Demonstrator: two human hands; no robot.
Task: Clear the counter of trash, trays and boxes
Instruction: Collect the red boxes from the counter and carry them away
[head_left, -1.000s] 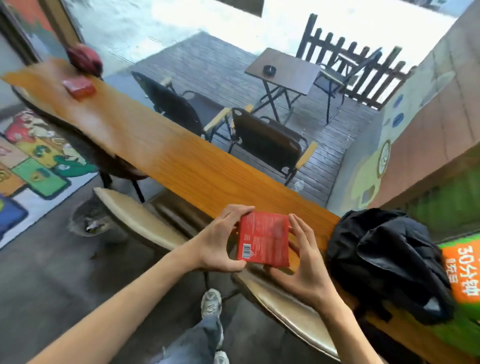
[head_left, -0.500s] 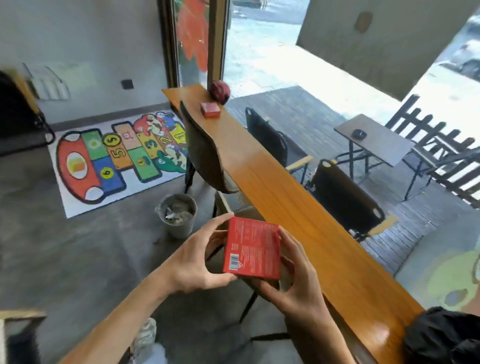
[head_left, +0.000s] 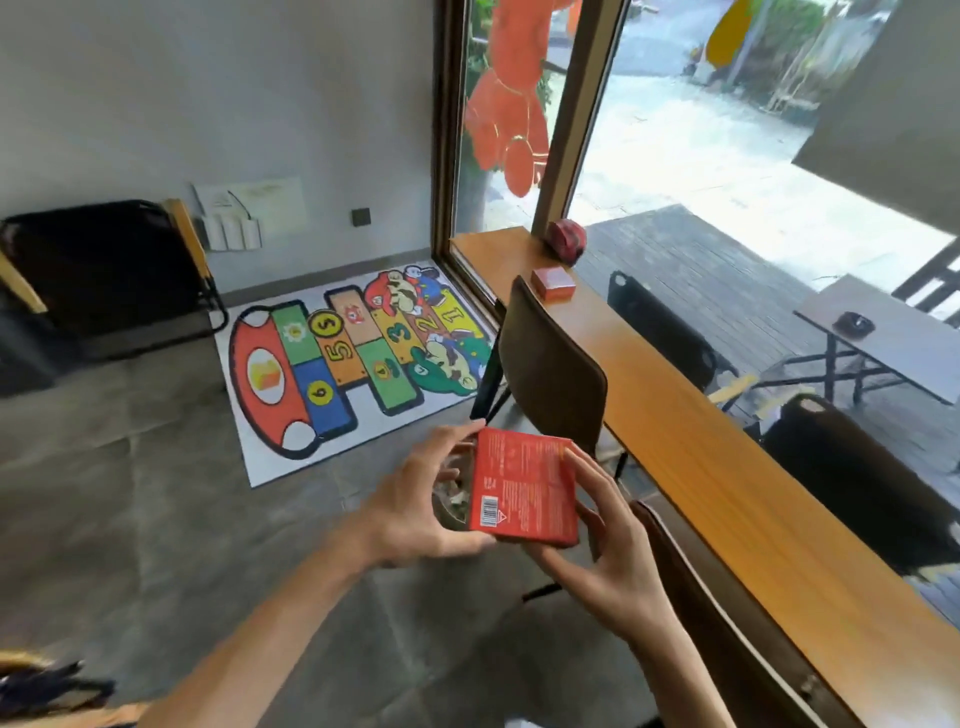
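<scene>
I hold a flat red box (head_left: 524, 488) with a barcode between both hands, off the counter and over the floor. My left hand (head_left: 421, 506) grips its left edge, my right hand (head_left: 605, 551) supports its right side and underside. Just behind the box and my left hand, a grey bin (head_left: 451, 501) with trash in it shows only in part. The long wooden counter (head_left: 691, 457) runs along the window on the right. At its far end lie a second small red box (head_left: 553, 283) and a crumpled red wrapper (head_left: 567, 241).
A dark chair (head_left: 553, 374) stands at the counter beyond my hands, another chair back (head_left: 727, 623) is at lower right. A colourful hopscotch mat (head_left: 343, 364) lies on the grey floor. A black folding chair (head_left: 104, 275) stands at the left wall. Outside are chairs and a table.
My view has swung left along the counter, the black jacket has left the frame. Both hands carried the red box off the counter and over the floor, in front of the bin.
</scene>
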